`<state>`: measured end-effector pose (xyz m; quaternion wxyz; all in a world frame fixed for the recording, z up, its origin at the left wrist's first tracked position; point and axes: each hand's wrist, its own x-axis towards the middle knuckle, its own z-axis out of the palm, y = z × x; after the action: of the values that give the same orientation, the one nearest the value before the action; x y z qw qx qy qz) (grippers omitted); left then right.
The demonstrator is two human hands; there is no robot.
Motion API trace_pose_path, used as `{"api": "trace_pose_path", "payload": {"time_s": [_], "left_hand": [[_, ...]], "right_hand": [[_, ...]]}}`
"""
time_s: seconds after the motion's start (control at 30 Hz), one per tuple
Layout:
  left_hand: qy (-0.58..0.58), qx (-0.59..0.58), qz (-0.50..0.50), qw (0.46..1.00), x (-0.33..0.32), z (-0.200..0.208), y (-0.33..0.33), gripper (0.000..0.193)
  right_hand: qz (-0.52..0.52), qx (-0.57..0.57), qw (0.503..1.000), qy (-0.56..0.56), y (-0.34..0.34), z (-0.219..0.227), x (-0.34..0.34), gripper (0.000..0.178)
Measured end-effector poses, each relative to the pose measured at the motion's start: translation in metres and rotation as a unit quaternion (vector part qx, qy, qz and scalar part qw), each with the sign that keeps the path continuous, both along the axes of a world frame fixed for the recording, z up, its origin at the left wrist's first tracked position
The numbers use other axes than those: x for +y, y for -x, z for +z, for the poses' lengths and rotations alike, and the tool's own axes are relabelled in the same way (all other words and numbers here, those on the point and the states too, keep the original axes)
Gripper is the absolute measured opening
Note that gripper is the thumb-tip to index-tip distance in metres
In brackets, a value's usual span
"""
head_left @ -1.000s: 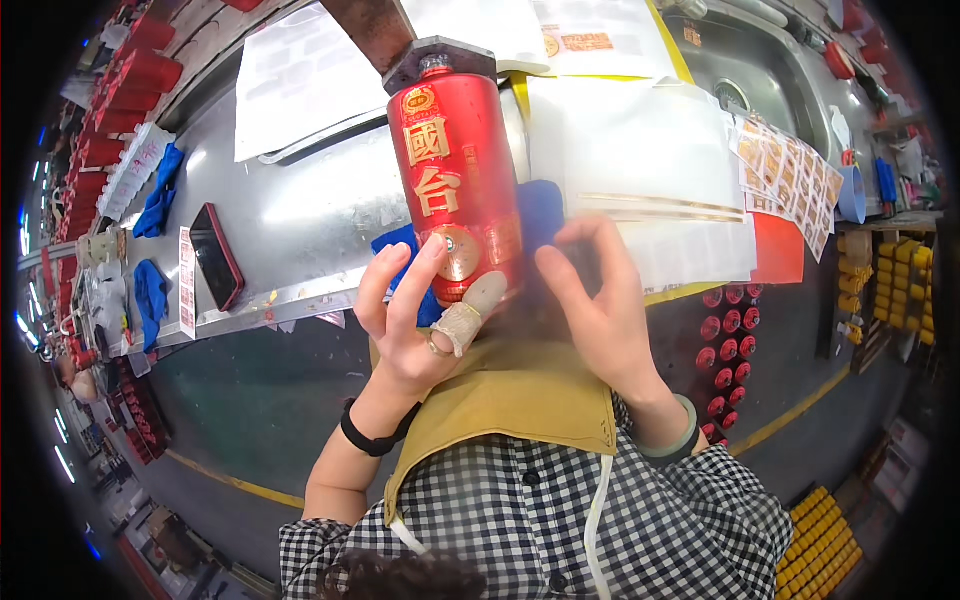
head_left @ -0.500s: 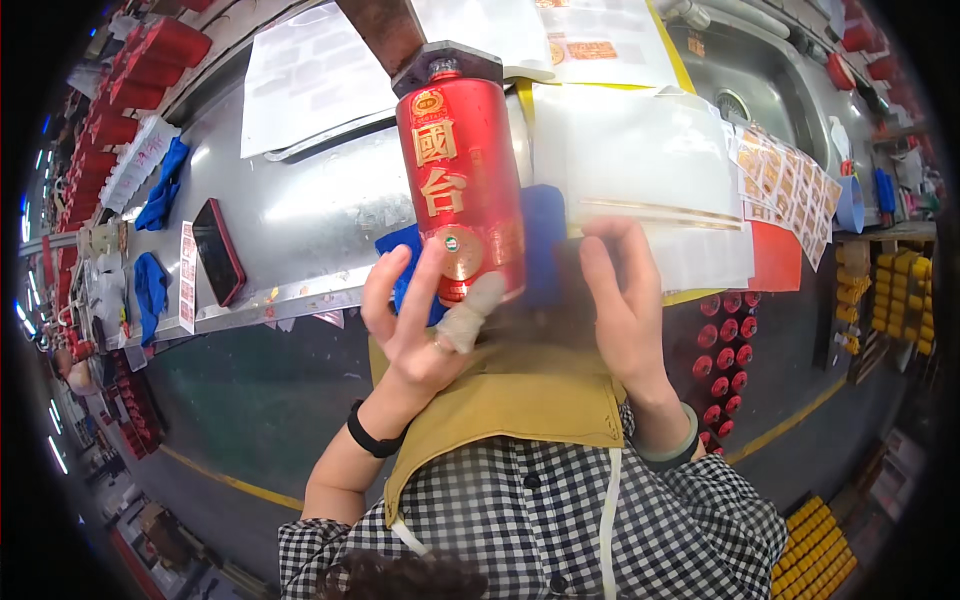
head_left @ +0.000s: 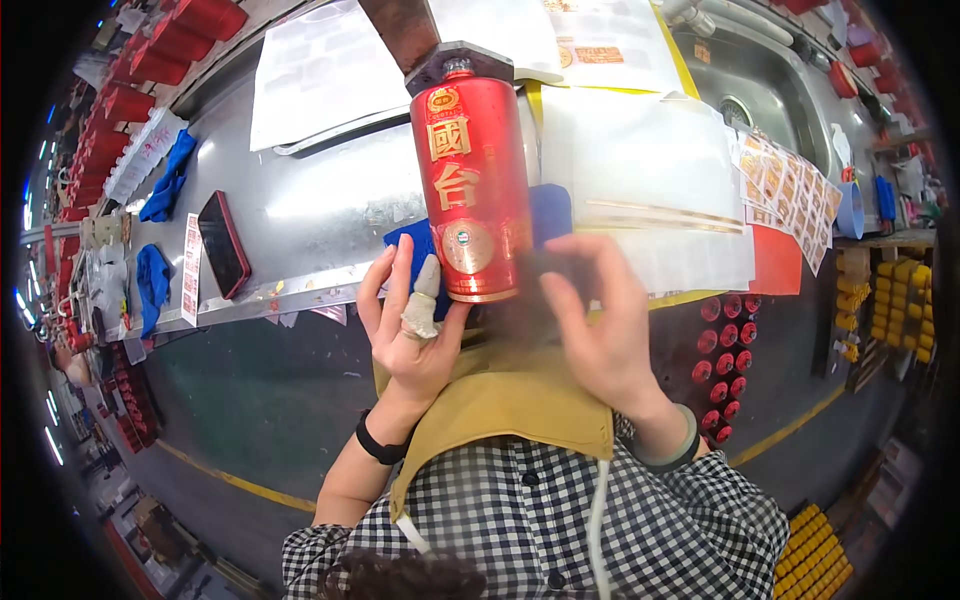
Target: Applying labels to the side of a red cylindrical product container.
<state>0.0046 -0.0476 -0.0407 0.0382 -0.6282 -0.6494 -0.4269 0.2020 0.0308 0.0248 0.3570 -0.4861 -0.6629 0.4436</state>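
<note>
Item, one red bottle (head_left: 497,190) with gold lettering and a round gold medallion, neck end set at a dark metal fitting (head_left: 495,64), base toward me over the near edge of the steel bench (head_left: 320,195). Item, my left hand (head_left: 410,350): digits spread, not closed around anything; a pale finger cover (head_left: 425,280) stands just beside the lower left of the bottle, thumb near its base, contact impossible to tell. Item, my right hand (head_left: 612,340): thumb and fingers apart, right of the base, the gap blurred, no pinched object visible. Hazards, as judged: with neither hand closed, the bottle might drop or swing if the fitting, whose hold I cannot see, lets go; the cover might slide or snag under rubbing; a hurried fingertip might scuff the gold medallion. Item, blue cloth (head_left: 551,213), partly behind the bottle: possibly too little cushion.
</note>
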Motion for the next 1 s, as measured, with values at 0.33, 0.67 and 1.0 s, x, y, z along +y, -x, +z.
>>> {"api": "trace_pose_path", "payload": {"time_s": [0.33, 0.67, 1.0], "left_hand": [[-0.049, 0.184, -0.116, 0.975, 0.021, 0.008, 0.015, 0.039], [-0.082, 0.196, -0.129, 0.969, 0.034, 0.02, 0.005, 0.038], [-0.097, 0.166, -0.094, 0.977, 0.034, 0.021, -0.001, 0.021]], "right_hand": [[-0.045, 0.081, 0.996, 0.003, -0.016, -0.009, 0.011, 0.031], [-0.071, 0.076, 0.995, -0.011, -0.02, -0.005, 0.011, 0.033], [-0.073, 0.114, 0.991, -0.002, -0.021, 0.003, 0.01, 0.032]]}}
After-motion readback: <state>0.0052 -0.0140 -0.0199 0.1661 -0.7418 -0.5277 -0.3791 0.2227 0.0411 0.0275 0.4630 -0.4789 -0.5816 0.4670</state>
